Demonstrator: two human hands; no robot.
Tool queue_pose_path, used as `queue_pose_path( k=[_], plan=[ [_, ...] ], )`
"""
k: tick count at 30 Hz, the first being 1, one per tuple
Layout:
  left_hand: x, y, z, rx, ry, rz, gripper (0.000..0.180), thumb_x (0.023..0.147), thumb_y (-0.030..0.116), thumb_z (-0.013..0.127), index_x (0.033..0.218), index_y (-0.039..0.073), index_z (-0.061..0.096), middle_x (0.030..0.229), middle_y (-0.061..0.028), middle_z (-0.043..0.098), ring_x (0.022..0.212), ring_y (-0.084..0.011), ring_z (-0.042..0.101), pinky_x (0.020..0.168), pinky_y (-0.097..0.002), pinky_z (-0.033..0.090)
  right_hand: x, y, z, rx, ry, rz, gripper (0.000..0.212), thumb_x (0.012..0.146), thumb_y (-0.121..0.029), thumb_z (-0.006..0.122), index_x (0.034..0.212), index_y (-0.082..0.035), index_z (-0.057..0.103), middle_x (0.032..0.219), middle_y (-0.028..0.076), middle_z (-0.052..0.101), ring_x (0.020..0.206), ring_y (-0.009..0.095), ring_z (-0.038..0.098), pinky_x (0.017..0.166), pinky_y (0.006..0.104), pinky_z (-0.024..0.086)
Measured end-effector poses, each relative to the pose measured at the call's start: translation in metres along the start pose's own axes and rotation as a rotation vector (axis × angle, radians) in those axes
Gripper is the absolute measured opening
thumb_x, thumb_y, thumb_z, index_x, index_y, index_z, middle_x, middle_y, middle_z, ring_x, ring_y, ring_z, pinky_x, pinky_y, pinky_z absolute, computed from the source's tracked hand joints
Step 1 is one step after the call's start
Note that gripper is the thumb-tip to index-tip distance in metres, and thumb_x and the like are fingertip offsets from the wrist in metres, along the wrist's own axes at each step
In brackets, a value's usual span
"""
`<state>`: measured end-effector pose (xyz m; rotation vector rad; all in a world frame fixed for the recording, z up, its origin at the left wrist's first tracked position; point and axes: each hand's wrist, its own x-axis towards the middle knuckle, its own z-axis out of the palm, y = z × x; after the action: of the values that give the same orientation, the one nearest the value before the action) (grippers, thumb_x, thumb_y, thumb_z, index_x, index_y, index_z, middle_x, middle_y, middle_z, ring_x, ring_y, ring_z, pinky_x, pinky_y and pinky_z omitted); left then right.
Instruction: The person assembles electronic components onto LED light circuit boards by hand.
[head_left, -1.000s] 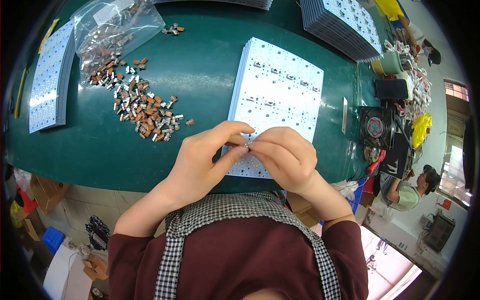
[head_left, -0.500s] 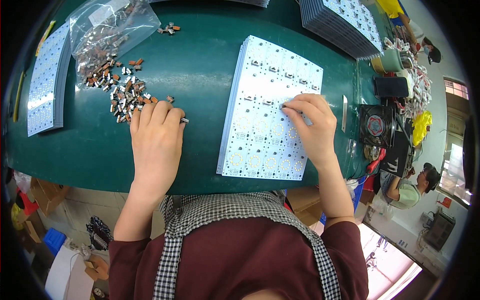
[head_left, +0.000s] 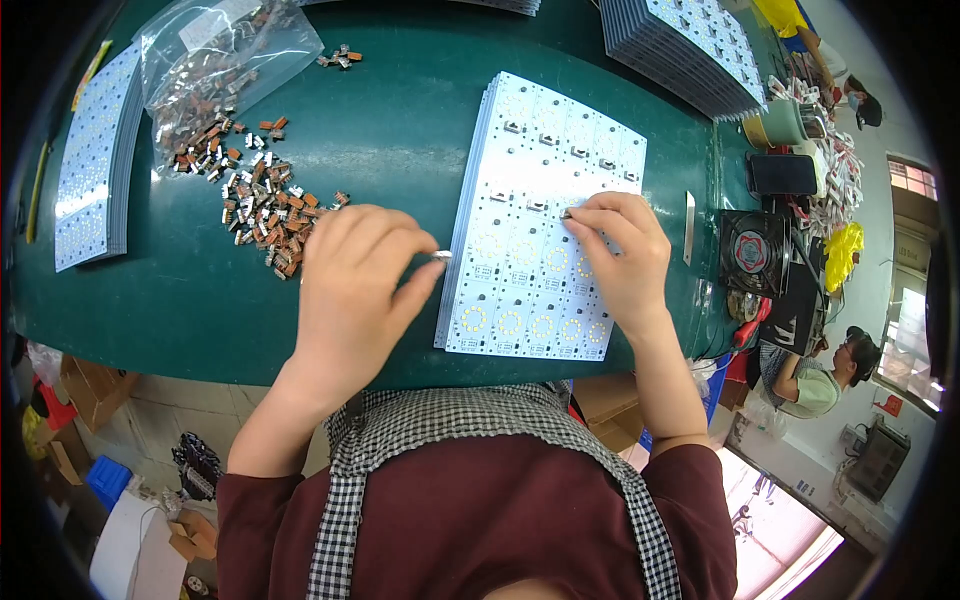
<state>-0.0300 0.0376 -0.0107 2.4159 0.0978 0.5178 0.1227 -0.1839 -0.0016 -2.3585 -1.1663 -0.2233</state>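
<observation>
A stack of white circuit boards point(head_left: 500, 235) lies in front of me, with rings of small yellow dots and rows of tiny parts. Several slide switches point(head_left: 537, 206) sit on its upper rows. Over the middle of the top board, my right hand point(head_left: 628, 250) pinches a small slide switch point(head_left: 567, 214) at the board's surface. My left hand point(head_left: 352, 285) is just left of the stack, with a small metal slide switch point(head_left: 441, 256) between thumb and forefinger. Behind that hand spreads a loose pile of slide switches point(head_left: 262, 200) with orange-brown and silver sides.
A clear plastic bag point(head_left: 225, 65) of switches lies at the back left, beside another board stack point(head_left: 95, 165). More stacked boards point(head_left: 690, 55) stand at the back right. Right of my boards are a metal blade point(head_left: 689, 228) and a black fan point(head_left: 754, 252). Two other people are farther right.
My left hand has moved right from the switch pile to the edge of the boards, carrying a switch. My right hand has barely moved.
</observation>
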Motion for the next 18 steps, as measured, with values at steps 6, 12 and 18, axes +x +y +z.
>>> queue_pose_path(
  k=[6, 12, 18],
  plan=[
    [0.005, 0.017, 0.010, -0.102, 0.028, 0.192, 0.024, 0.068, 0.009, 0.076, 0.087, 0.007, 0.062, 0.089, -0.0050, 0.061, 0.088, -0.0252, 0.058, 0.077, -0.0398, 0.041, 0.001, -0.045, -0.012, 0.177, -0.093, 0.084, 0.026, 0.073, -0.002, 0.076, 0.099, -0.004, 0.070, 0.091, 0.010, 0.067, 0.085, 0.024, 0.066, 0.073, 0.0313, 0.053],
    [0.002, 0.026, 0.015, -0.028, 0.037, 0.316, 0.027, 0.066, 0.012, 0.077, 0.089, 0.007, 0.063, 0.091, -0.0037, 0.061, 0.087, -0.0243, 0.059, 0.083, -0.0423, 0.042, -0.011, -0.054, -0.014, 0.987, -0.426, 0.471, 0.014, 0.082, 0.008, 0.068, 0.096, 0.006, 0.065, 0.098, 0.010, 0.066, 0.094, 0.016, 0.064, 0.088, 0.0309, 0.053],
    [0.007, 0.015, 0.004, 0.307, -0.029, 0.037, 0.043, 0.072, 0.019, 0.076, 0.109, 0.005, 0.059, 0.105, -0.0099, 0.061, 0.099, -0.0292, 0.057, 0.090, -0.0440, 0.040, -0.004, -0.021, -0.013, 0.260, -0.100, 0.102, 0.017, 0.078, 0.000, 0.071, 0.095, -0.003, 0.070, 0.090, 0.011, 0.070, 0.082, 0.025, 0.069, 0.072, 0.0315, 0.054]
  ],
)
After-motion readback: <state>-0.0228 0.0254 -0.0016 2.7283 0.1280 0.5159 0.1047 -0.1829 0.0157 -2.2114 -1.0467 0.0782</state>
